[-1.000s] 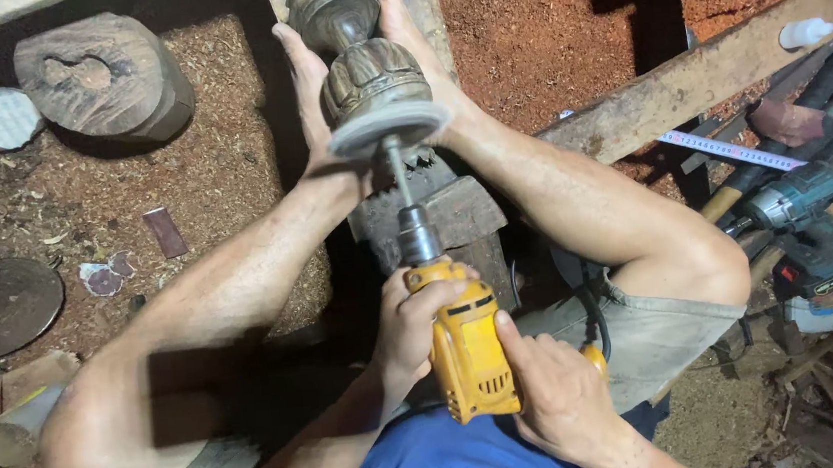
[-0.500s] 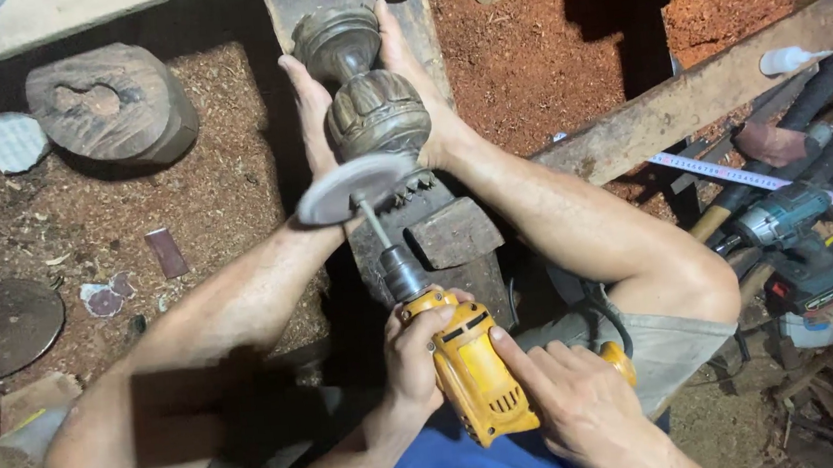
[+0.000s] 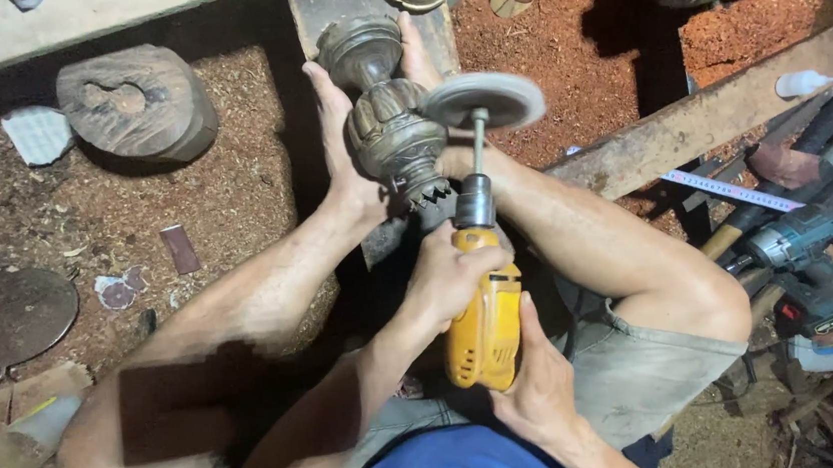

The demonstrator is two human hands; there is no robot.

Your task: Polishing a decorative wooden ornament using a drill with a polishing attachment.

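- Sawdust-covered floor fills the scene, reddish on the far right, with a long timber beam slanting across the right side.
- Far left lies a hollowed wood block; a round metal disc sits at the left edge.
- At the right, a teal cordless drill rests among other tools, under a measuring tape.
- Centre far: a carved, turned wooden piece is clamped between the person's bare feet. It looks dense, heavy and rigid; its ribbed bulge gives grip, best held at the narrow necks.
- The yellow drill points away from the person, stiff and fairly weighty, best gripped at its body and rear.
- Left hand is wrapped round the drill's front; right hand is closed on its rear.
- Its sanding disc sits just right of the carving; contact cannot be told.
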